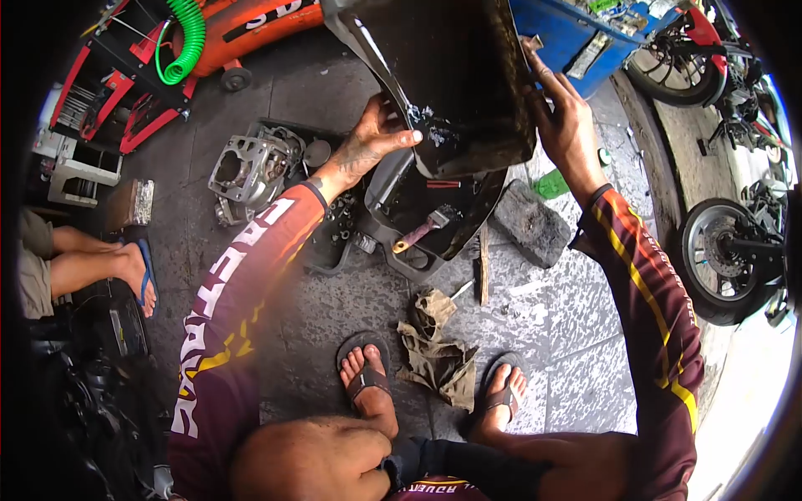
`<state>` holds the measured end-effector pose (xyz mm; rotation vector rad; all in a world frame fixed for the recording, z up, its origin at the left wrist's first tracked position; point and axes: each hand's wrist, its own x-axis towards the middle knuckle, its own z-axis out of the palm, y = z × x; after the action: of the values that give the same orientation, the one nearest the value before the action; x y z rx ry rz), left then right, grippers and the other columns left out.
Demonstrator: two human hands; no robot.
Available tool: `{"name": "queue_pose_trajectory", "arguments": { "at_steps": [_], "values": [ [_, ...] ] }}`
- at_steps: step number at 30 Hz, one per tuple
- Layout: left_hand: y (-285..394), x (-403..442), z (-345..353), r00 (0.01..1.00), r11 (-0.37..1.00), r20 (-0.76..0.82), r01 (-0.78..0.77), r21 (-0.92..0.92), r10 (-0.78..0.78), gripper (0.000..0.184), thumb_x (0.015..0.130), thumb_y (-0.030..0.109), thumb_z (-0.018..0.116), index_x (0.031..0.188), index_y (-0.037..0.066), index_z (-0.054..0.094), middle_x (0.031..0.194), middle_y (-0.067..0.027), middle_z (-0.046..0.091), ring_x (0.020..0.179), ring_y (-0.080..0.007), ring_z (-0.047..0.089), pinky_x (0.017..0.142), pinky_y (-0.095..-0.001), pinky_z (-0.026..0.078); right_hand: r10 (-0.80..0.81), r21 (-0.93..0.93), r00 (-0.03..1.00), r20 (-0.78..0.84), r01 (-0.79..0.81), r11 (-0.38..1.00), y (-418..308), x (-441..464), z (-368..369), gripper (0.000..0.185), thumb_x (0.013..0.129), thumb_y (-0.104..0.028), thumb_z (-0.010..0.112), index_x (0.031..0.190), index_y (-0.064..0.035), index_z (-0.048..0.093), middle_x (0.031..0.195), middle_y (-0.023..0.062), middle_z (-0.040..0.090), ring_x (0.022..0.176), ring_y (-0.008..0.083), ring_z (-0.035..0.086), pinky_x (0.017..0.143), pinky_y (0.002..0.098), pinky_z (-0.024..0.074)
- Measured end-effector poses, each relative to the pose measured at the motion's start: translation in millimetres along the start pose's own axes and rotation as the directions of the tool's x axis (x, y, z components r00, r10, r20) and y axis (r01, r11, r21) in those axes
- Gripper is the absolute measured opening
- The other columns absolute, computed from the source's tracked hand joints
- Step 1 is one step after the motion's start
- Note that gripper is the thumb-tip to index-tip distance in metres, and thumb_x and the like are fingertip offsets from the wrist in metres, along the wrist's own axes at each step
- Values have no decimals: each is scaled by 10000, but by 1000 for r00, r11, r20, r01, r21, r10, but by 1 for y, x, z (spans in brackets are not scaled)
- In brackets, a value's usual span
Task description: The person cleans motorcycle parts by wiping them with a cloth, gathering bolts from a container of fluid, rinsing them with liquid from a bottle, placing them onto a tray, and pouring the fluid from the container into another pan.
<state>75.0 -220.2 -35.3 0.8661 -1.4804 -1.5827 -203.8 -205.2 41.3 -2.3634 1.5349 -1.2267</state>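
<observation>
A large black open container (464,75) is tilted up in front of me, its dark inside showing with some pale residue near the lower left corner. My left hand (376,138) grips its left edge, thumb over the rim. On the right side my right hand (564,117) holds the other edge, fingers partly hidden behind it. Below the container sits a black oily tray (409,263), in which lies a brush (422,231) with a wooden handle. A metal engine part (255,167) stands to the left of the tray.
A dark stone block (532,224) lies right of the tray. Crumpled brown cloth (439,359) is between my feet. An orange tank (251,33) and a blue bin (576,42) stand ahead. Another person's legs (92,271) are at left; motorcycle wheels (718,259) at right.
</observation>
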Motion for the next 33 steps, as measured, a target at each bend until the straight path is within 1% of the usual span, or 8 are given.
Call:
{"name": "queue_pose_trajectory", "arguments": {
  "at_steps": [6,12,14,18,22,28,29,33],
  "values": [
    [-12,11,-6,998,996,-49,-30,85,34,802,758,187,752,1362,56,241,1276,-123,429,1213,-238,440,1002,-363,403,15,-35,1000,7,-14,999,3,-4,11,529,877,-110,574,1364,-278,451,1048,136,573,912,329,594,803,383,493],
    [-15,14,-9,998,998,-56,-30,58,34,784,761,154,736,1388,82,269,1246,-69,465,1147,-173,465,987,-323,362,-37,-11,999,-30,37,999,-14,2,4,503,838,-39,582,1328,-62,473,1127,234,585,1035,355,588,871,398,486],
    [-14,14,-10,998,997,-53,-34,68,38,750,770,136,725,1375,86,284,1201,-58,484,1085,-150,489,954,-312,381,41,249,998,-54,-26,968,-12,0,10,517,853,-12,565,1346,-139,477,1201,217,559,1093,355,556,885,406,478],
    [-12,14,-9,997,997,-66,-46,65,50,752,752,107,744,1357,90,297,1249,-80,454,1184,-187,461,977,-334,430,131,17,991,15,-131,991,-13,-3,4,523,865,-20,550,1359,-169,464,1280,213,516,1120,365,545,929,416,468],
    [-8,12,-5,992,987,-101,-55,148,70,525,780,161,724,1173,39,399,1014,-44,526,936,-115,529,869,-291,419,-80,1,997,-13,80,997,-10,0,-2,547,869,-29,546,1372,-218,445,1296,212,503,1156,395,513,937,433,459],
    [-5,12,-1,994,980,-93,-47,192,65,359,764,209,752,957,71,482,819,12,513,779,-71,516,785,-250,427,-11,-19,1000,-20,11,1000,-18,-8,-11,581,861,-16,548,1384,-239,428,1269,205,525,1091,430,536,893,436,465],
    [-4,12,1,991,982,-105,-60,180,80,338,761,209,754,931,76,493,808,15,512,773,-68,512,781,-245,424,-178,-132,976,-127,161,978,-4,-9,-2,584,856,-15,558,1382,-238,437,1201,204,550,999,384,578,820,426,487],
    [6,10,10,980,992,-162,-98,84,111,245,762,193,749,773,104,522,704,38,483,701,-54,482,703,-224,399,-5,-43,999,-48,3,999,-21,-11,-17,574,858,-23,566,1380,-226,441,1122,203,554,936,351,589,767,400,505]
  ]
}}
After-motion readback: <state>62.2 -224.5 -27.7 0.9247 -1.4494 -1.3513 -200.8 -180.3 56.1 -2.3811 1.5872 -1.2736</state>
